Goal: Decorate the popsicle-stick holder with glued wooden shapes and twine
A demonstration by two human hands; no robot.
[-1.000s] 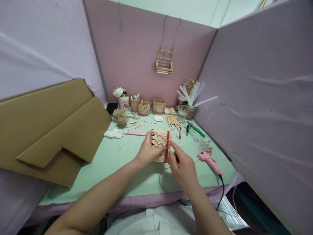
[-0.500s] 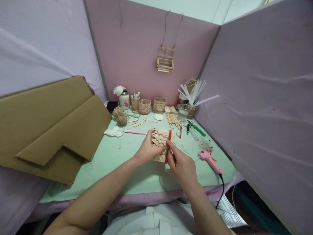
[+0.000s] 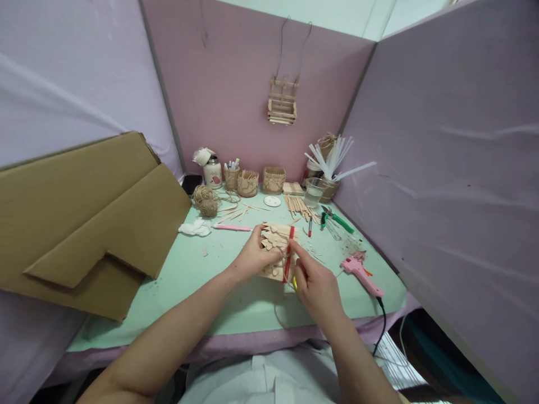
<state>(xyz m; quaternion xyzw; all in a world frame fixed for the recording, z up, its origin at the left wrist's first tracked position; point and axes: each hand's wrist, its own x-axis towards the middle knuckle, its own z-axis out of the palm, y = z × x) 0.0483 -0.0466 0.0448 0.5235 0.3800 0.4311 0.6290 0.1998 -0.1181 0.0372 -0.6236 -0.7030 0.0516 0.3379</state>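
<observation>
While the left grip [image 3: 254, 259] clasps it, wooden craftwork [image 3: 274, 240] touches right grip [image 3: 315, 282].

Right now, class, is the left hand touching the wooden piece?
Touching: the head view shows the left hand clasping the wooden piece, thumb across it.

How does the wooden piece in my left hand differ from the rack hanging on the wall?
The piece is gripped by your left hand, while the rack hangs against the wall. The piece has leaf-like shapes on a mostly filled face; the rack is open slats. A red band crosses the piece, whereas cords run up from the rack. Both look pale and wooden.
</observation>
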